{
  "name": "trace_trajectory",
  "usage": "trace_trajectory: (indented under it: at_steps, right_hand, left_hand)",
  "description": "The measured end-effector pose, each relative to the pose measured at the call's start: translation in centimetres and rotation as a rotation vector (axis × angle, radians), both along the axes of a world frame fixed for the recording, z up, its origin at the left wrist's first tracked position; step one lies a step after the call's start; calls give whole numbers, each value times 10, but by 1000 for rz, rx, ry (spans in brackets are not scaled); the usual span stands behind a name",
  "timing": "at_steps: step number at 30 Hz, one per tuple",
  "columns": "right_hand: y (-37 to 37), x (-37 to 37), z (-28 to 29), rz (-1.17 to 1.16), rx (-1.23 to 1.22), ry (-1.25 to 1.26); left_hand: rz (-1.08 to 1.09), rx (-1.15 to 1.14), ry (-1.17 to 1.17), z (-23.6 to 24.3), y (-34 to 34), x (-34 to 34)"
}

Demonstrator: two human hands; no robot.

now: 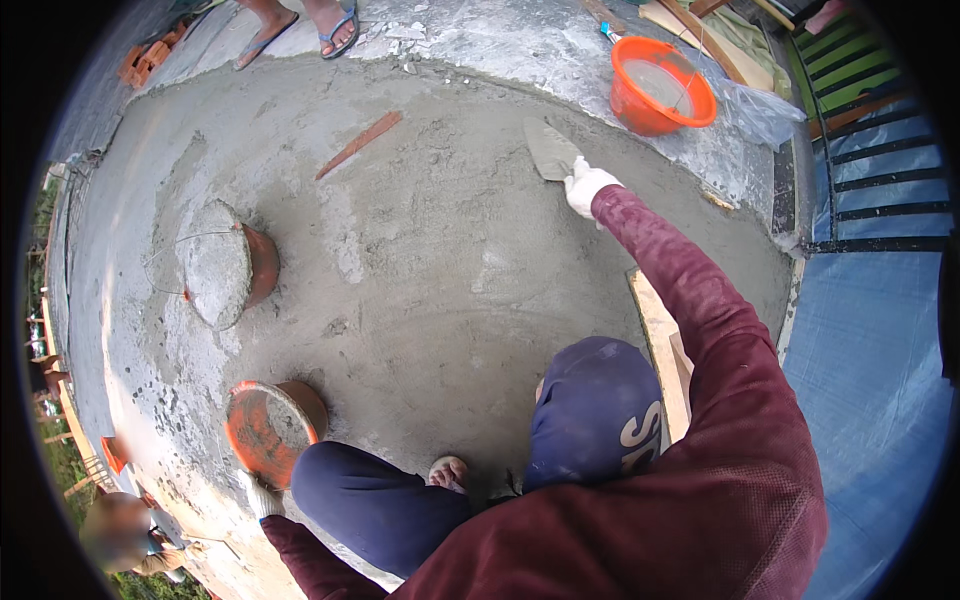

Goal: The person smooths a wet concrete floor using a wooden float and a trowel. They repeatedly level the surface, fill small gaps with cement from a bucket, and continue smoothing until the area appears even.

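My right hand (588, 186), in a white glove, is closed round the handle of a trowel (551, 150). The trowel's grey blade lies on or just over the wet cement (430, 270) at the far right. At the lower left, my gloved left hand (260, 496) is at the rim of a tilted orange bucket (310, 405), its fingers curled there and partly hidden. Grey mortar coats the inside of that bucket. Farther off, a second bucket (263, 265) lies tipped with a mass of grey mortar at its mouth. A reddish strip (358, 145) rests on the cement.
An orange bucket (653, 112) with grey liquid stands at the far right beside clear plastic sheeting (762, 112). A black metal railing (880, 245) and blue sheet (865, 400) border the right. A person's sandalled feet (338, 32) are at the top; another person (120, 535) is lower left.
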State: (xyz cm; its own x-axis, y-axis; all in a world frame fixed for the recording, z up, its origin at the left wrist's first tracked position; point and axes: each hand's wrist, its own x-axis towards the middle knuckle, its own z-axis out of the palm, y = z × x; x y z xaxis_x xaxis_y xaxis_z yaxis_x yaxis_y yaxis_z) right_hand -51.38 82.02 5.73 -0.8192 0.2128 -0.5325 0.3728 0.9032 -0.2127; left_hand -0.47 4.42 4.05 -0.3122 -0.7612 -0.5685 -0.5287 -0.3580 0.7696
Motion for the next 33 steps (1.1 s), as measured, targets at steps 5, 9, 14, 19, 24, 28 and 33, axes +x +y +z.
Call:
trace_trajectory:
  at_steps: [5,9,14,19,24,28,33]
  right_hand:
    - [-31,-7,-19,468,-8,107]
    - [57,-55,-30,210,180,49]
    - [185,-2,-61,70,230,-33]
    - [195,75,-100,-253,65,229]
    - [8,5,-88,-667,-740,-90]
    - [-44,-31,-38,37,-540,-325]
    - [65,-12,-19,272,111,-21]
  left_hand:
    - [-126,-630,-481,41,-29,-37]
    - [-896,-1581,-1732,116,-72,-67]
    - [-525,-810,1,205,-47,-125]
    - [-645,-713,-36,279,123,-208]
    - [-1207,-571,23,256,288,-392]
    - [-1640,-1084,-170,194,312,-509]
    - [-1552,-1374,-387,93,281,-593]
